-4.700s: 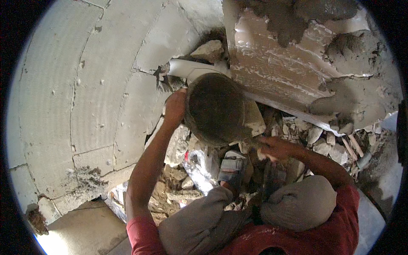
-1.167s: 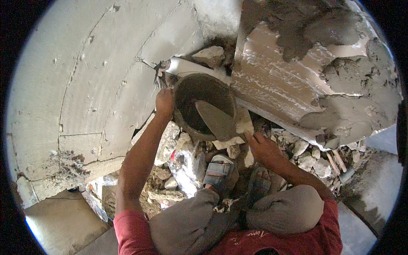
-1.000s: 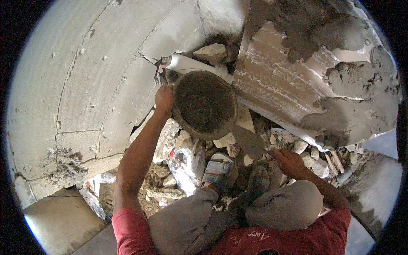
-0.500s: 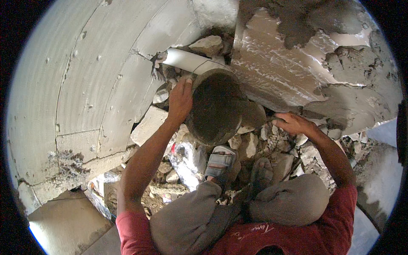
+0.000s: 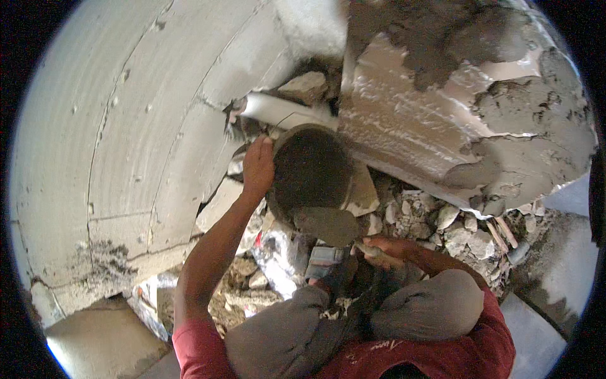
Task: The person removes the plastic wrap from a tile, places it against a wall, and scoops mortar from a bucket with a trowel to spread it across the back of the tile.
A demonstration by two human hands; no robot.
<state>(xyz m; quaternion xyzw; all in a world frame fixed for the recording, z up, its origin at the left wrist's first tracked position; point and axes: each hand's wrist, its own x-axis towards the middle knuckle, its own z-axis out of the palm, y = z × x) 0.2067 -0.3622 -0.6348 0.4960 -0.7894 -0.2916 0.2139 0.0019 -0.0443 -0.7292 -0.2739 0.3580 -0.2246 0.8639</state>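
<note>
Bucket [image 5: 281,211], head view: mid-scene amid rubble [image 5: 476,243], btwn pale block wall [image 5: 145,139] on the left & paste-smeared panel [image 5: 404,107] on the right; contents too dark to tell. L hand [image 5: 259,165] has its grip closed on the left rim, fingers partly hidden, prob. to steady it vs. tool pushes. R hand [image 5: 384,249], grip round the trowel [image 5: 326,225] handle, keeps wrist low & near, prob. so the blade lies flat-ish over the near rim; contact unclear. White pipe [image 5: 268,107] lies just beyond, far side.
</note>
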